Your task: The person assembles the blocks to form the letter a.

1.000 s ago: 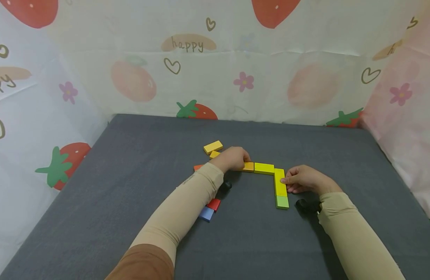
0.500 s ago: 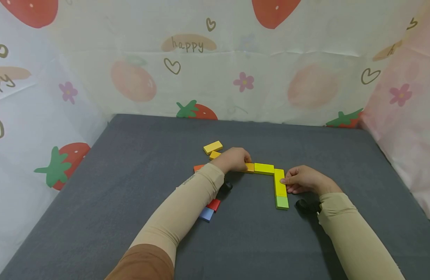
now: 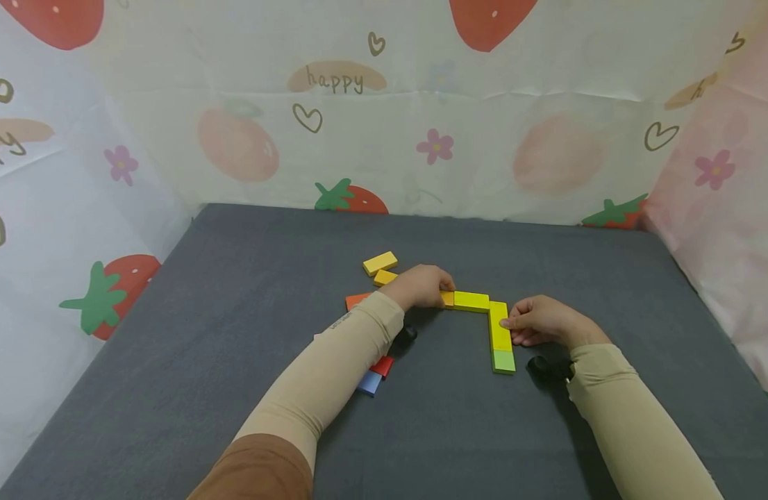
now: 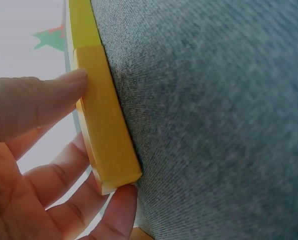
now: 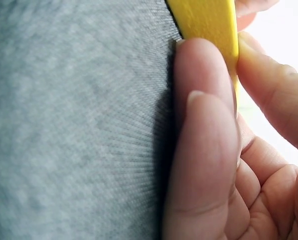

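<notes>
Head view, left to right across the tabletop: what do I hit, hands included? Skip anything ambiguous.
Blue block → left hand → amber block → crosswise yellow block → lengthwise yellow block → right hand.

On the table [image 3: 265,278], a row of blocks [image 3: 473,301] runs from left hand [image 3: 420,285] to right hand [image 3: 549,321], other blocks [image 3: 380,263] lying further left.
</notes>
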Demonstrator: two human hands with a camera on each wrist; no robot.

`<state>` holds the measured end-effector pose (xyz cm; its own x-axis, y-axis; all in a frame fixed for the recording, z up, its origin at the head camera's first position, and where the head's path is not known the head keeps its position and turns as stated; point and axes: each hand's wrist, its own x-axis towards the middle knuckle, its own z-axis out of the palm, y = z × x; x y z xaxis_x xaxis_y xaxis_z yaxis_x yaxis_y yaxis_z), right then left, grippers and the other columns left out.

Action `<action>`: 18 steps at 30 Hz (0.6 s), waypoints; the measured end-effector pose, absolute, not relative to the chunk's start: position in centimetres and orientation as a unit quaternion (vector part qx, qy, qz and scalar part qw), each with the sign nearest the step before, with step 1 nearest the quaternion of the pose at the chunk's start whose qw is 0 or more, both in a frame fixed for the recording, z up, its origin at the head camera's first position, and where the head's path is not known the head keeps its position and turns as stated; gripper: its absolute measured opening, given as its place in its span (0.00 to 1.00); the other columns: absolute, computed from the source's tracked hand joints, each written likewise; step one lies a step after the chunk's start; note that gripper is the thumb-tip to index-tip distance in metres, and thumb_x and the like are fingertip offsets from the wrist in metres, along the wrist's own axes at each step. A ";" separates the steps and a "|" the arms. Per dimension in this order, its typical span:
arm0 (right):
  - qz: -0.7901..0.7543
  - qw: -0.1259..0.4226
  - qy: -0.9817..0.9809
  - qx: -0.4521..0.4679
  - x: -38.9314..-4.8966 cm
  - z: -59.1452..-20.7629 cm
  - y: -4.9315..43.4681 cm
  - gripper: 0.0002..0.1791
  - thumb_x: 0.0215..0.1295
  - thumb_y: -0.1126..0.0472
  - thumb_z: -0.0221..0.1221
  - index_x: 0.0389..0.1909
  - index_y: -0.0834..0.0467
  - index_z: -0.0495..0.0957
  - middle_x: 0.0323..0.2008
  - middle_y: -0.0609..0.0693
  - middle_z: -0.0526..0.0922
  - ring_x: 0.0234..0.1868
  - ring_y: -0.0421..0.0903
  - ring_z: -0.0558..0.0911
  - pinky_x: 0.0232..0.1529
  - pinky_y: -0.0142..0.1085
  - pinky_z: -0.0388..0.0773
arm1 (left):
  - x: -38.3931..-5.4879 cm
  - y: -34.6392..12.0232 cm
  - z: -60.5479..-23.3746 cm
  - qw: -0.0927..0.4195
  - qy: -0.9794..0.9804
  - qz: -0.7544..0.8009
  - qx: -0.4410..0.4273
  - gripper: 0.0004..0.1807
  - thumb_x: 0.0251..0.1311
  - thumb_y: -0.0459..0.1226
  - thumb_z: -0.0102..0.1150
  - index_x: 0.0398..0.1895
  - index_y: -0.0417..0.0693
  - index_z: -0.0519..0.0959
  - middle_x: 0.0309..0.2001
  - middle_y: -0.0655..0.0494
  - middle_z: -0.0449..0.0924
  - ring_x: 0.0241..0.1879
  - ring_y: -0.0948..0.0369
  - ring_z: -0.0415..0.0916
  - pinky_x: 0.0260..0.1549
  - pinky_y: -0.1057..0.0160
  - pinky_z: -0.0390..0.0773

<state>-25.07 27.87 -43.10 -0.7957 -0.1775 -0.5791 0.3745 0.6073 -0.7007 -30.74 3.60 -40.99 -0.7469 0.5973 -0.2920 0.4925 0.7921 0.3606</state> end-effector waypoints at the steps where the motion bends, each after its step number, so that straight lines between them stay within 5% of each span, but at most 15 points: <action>1: -0.439 0.314 0.840 0.059 -25.1 -43.1 27.9 0.11 0.68 0.54 0.60 0.28 0.56 0.77 0.22 0.44 0.79 0.24 0.37 0.79 0.30 0.30 0.79 | -30.7 3.6 -41.0 0.202 0.925 0.131 0.294 0.19 0.64 0.37 0.60 0.59 0.52 0.78 0.59 0.54 0.78 0.57 0.56 0.75 0.57 0.60 0.74; 9: -0.440 0.311 0.841 0.057 -25.0 -43.1 27.9 0.12 0.67 0.54 0.60 0.27 0.56 0.77 0.21 0.44 0.79 0.24 0.37 0.79 0.30 0.30 0.79 | -30.9 3.9 -41.2 0.217 0.922 0.129 0.292 0.16 0.66 0.37 0.58 0.56 0.51 0.76 0.57 0.52 0.78 0.48 0.58 0.74 0.51 0.60 0.74; 18: -0.439 0.312 0.841 0.055 -25.0 -43.1 27.9 0.12 0.68 0.54 0.59 0.27 0.56 0.77 0.21 0.44 0.79 0.24 0.37 0.79 0.30 0.30 0.79 | -30.9 3.9 -41.4 0.214 0.923 0.127 0.294 0.17 0.66 0.38 0.58 0.57 0.52 0.76 0.58 0.52 0.77 0.52 0.57 0.74 0.52 0.60 0.74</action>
<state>-25.02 27.91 -43.06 -0.7993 -0.1809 -0.5730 0.3672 0.6078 -0.7041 -30.87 3.93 -41.44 -0.7357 0.5967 -0.3205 0.4881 0.7951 0.3599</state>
